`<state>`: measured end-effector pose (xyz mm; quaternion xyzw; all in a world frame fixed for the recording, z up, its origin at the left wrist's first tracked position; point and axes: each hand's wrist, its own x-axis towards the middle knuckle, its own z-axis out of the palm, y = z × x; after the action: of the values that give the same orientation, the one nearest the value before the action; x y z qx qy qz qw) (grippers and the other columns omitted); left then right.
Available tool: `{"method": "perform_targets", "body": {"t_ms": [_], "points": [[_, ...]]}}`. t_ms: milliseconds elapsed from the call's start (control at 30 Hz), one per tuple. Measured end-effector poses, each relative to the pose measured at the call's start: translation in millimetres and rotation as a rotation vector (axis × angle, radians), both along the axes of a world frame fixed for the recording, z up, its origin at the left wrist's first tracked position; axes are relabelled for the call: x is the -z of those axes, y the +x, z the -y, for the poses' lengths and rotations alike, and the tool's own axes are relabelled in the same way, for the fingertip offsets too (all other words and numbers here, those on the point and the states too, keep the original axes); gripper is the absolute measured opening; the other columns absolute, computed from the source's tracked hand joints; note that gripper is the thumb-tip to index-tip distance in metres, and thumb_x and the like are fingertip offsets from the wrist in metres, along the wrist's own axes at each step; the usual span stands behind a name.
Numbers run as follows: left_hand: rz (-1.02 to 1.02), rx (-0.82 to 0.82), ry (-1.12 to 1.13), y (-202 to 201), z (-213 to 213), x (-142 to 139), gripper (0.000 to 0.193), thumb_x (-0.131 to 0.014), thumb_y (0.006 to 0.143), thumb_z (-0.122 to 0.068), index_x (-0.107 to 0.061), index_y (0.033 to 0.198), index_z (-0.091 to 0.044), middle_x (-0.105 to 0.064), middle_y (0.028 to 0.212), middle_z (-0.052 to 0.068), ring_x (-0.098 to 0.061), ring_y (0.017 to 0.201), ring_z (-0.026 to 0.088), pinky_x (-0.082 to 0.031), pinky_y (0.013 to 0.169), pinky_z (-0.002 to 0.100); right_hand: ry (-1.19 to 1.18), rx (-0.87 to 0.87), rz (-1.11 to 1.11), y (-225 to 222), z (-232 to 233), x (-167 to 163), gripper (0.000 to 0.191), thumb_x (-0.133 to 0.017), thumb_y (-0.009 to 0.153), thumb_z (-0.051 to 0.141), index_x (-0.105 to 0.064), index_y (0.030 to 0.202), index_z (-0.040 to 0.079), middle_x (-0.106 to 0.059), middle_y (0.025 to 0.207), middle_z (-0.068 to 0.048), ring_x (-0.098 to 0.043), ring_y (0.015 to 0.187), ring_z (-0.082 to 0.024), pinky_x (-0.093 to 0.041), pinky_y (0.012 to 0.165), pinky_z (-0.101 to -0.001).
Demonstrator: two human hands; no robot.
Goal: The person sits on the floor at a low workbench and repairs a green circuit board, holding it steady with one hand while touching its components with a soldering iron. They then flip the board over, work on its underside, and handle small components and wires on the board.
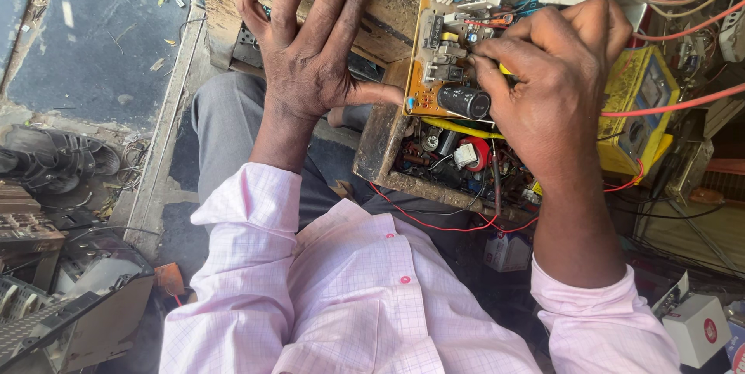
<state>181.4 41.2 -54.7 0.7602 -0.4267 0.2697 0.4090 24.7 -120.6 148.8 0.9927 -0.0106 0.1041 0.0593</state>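
We are working over a scarred wooden bench point(388, 1); our left hand point(310, 56) is lying spread flat, our right hand point(555, 79) pinching a yellow-handled tool point(506, 70) against the orange circuit board point(434, 40).

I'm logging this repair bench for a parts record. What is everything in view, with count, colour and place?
circuit board: one, orange-tan, upright at top centre, under both hands
black capacitor: one, black cylinder, at the board's lower edge
wooden box: one, dark and worn, centre, holding loose parts
red wires: several, red, running right from the board and looping below the box
yellow meter: one, yellow, right of the right hand
white box: one, white, bottom right
scrap casings: several, grey, bottom left
black sandals: dark, far left on the floor
left hand: flat on the wood, thumb at the board's edge
right hand: closed on a thin tool, mostly hidden, at the board
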Motion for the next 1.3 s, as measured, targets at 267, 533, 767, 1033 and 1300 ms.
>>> {"method": "perform_targets", "body": {"t_ms": [267, 533, 767, 1033, 1300], "points": [[-0.027, 0.019, 0.017, 0, -2, 2, 0.124, -0.033, 0.078, -0.107, -0.065, 0.151, -0.011, -0.051, 0.158, 0.006, -0.028, 0.149, 0.029, -0.016, 0.118, 0.067, -0.011, 0.024, 0.0, 1, 0, 4, 0.02, -0.079, 0.087, 0.004, -0.079, 0.106, 0.008, -0.065, 0.102, 0.001, -0.049, 0.116, -0.024, -0.03, 0.114, -0.0433], [0.002, 0.014, -0.008, 2, 0, 3, 0.122, -0.03, 0.08, -0.102, -0.066, 0.151, -0.01, -0.051, 0.159, 0.006, -0.027, 0.15, 0.03, -0.013, 0.118, 0.067, 0.028, 0.069, 0.018, 4, -1, 9, 0.019, -0.079, 0.086, 0.004, -0.079, 0.104, 0.007, -0.067, 0.103, -0.001, -0.049, 0.114, -0.025, -0.03, 0.112, -0.0435], [0.015, 0.016, -0.015, 5, 3, 6, 0.121, -0.026, 0.081, -0.101, -0.067, 0.151, -0.011, -0.051, 0.16, 0.005, -0.026, 0.151, 0.028, -0.014, 0.118, 0.066, -0.022, 0.056, 0.012, 6, -1, 9, 0.018, -0.08, 0.085, 0.007, -0.078, 0.102, 0.008, -0.065, 0.1, 0.0, -0.049, 0.114, -0.024, -0.03, 0.113, -0.0438], [0.031, 0.001, 0.001, 6, 4, 8, 0.12, -0.024, 0.082, -0.101, -0.067, 0.151, -0.013, -0.051, 0.161, 0.004, -0.026, 0.152, 0.027, -0.013, 0.118, 0.066, -0.045, 0.066, 0.004, 7, -3, 11, 0.015, -0.083, 0.09, 0.008, -0.077, 0.104, 0.008, -0.063, 0.1, 0.0, -0.049, 0.114, -0.024, -0.029, 0.113, -0.0444], [0.014, 0.012, 0.001, 6, 3, 5, 0.119, -0.024, 0.083, -0.1, -0.066, 0.151, -0.012, -0.052, 0.16, 0.004, -0.027, 0.151, 0.028, -0.014, 0.117, 0.067, -0.091, 0.077, -0.019, 7, -5, 10, 0.016, -0.08, 0.087, 0.009, -0.075, 0.103, 0.009, -0.063, 0.101, 0.0, -0.049, 0.113, -0.025, -0.03, 0.111, -0.044]]}}
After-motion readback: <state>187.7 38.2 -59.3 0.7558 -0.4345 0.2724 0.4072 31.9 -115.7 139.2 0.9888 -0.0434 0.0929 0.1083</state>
